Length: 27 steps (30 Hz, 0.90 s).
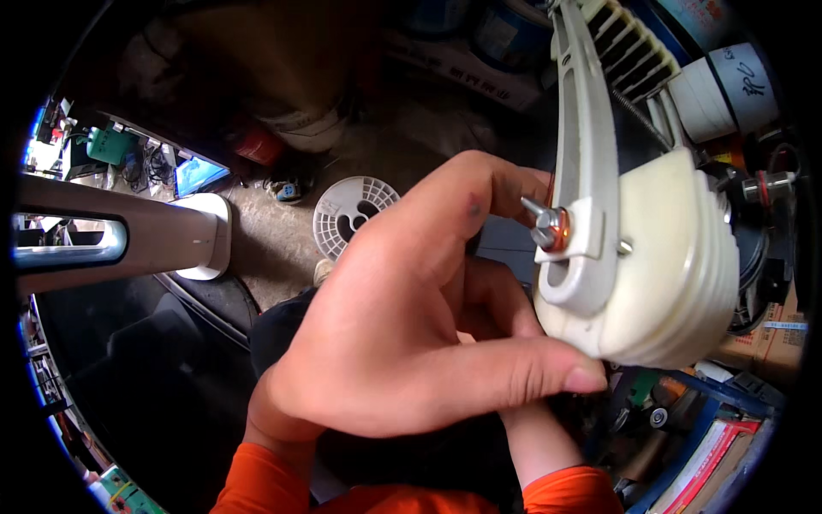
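A cream plastic fitting (646, 265) with ribbed, stacked edges fills the right of the view. A long grey-white slotted bracket arm (585, 111) runs up from it, fastened by a metal bolt and nut (548, 230) with a copper-coloured washer. My left hand (394, 317) comes up from the lower left, closed on the fitting. Its thumb presses the lower edge, while its index finger bends behind the bracket near the bolt. Behind it, my right forearm (539, 441) in an orange sleeve rises; my right hand's fingers cannot be told apart there.
On the floor lies a round slotted white disc (332, 221). A tall grey appliance (163, 231) with a white base leans in from the left. At right are a white container (715, 94), a cardboard box (771, 343) and a blue crate (693, 428). A black padded surface (137, 343) lies lower left.
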{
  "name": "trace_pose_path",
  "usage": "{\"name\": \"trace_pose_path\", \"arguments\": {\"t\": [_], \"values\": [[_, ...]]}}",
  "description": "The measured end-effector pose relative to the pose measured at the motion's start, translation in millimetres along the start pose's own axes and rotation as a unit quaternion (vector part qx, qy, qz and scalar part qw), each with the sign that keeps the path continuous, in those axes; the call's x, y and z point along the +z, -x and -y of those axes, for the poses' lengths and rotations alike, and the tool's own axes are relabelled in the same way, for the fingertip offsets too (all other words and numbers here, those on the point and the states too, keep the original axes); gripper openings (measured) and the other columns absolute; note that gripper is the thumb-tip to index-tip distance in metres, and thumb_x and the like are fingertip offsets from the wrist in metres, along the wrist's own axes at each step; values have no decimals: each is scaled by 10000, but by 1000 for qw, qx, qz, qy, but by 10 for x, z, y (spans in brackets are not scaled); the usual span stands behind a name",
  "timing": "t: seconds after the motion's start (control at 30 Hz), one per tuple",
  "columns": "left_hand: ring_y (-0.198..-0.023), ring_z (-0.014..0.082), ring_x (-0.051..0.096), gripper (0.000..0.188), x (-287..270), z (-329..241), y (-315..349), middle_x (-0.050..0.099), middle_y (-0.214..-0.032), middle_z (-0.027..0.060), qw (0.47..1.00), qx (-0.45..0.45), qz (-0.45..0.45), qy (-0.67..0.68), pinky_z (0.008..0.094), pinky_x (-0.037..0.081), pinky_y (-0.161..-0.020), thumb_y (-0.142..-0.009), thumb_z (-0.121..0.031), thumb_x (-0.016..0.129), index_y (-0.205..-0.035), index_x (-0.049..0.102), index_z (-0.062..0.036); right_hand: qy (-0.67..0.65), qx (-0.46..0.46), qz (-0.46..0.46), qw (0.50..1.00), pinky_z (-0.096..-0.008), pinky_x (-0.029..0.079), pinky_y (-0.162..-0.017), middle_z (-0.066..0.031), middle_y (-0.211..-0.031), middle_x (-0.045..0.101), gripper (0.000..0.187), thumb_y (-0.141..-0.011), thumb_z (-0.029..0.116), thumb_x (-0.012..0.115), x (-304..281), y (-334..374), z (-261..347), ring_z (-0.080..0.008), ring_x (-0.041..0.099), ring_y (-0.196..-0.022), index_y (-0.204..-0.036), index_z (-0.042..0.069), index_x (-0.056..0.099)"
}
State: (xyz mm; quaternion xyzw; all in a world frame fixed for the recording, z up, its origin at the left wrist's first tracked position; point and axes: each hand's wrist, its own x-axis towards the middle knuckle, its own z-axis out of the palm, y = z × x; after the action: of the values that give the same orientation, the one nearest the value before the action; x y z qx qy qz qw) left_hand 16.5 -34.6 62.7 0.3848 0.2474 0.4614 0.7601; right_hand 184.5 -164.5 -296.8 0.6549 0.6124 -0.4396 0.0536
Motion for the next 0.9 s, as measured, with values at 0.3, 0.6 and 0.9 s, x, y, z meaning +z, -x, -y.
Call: {"name": "trace_pose_path", "arguments": {"t": [0.3, 0.6, 0.9], "values": [[-642, 141, 574, 533, -60, 196, -14, 550, -802, 91, 997, 0, 55, -62, 265, 457, -538, -709, -124, 766, -1092, 433, 36, 79, -220, 74, 970, -442, 477, -794, -199, -1091, 551, 293, -804, 190, 614, 470, -273, 660, -382, 552, -968, -1037, 18, 570], [-981, 422, 476, 458, -73, 244, -35, 426, -1027, 241, 991, 117, 53, -41, 415, 417, -828, -669, 19, 685, -994, 366, 57, 202, -106, -65, 971, -389, 333, -1009, -245, -1245, 448, 940, -714, 293, 738, 258, -1139, 1985, -349, 452, -1149, -1358, -95, 174], [-1070, 456, 465, 491, -163, 340, -73, 402, -1132, 291, 988, 94, 100, 67, 420, 412, -879, -710, 65, 643, -1087, 332, 112, 228, -101, -123, 961, -384, 446, -857, -222, -998, 579, 518, -724, 93, 609, 476, -1403, 1882, -322, 591, -943, -1138, -82, 352]]}}
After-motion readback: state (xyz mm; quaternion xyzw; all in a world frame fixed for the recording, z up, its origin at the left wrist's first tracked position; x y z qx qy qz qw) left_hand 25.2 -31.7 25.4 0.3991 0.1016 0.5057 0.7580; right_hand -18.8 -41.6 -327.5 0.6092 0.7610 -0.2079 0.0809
